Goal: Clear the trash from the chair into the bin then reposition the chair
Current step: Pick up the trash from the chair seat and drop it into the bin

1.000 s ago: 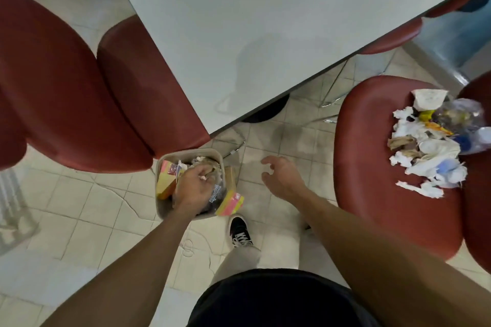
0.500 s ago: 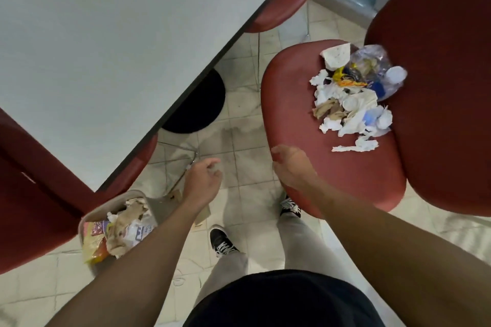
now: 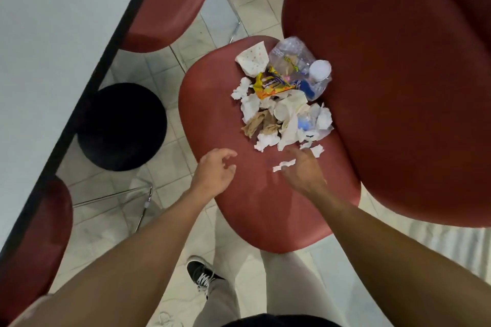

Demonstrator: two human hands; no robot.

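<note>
- A red chair [image 3: 223, 119] is seen on a floor of pale tiles [image 3: 175, 156].
- A heap of trash [image 3: 285, 103] is piled at the back of the seat, touching the backrest. White paper scraps, a brown scrap, a yellow wrapper [image 3: 271, 85] and a squashed clear bottle [image 3: 297, 64] can be made out.
- The left hand [image 3: 215, 172] is held over the seat's front edge, fingers loosely curled, nothing in it.
- The right hand [image 3: 303, 170] is spread over the seat beside a small paper scrap [image 3: 283, 165]; nothing is gripped.
- A white table [image 3: 53, 34] with a dark edge is seen on the left, with more red chairs [image 3: 170, 2] tucked under it.
- A round black base [image 3: 122, 125] is set on the floor below the table.
</note>
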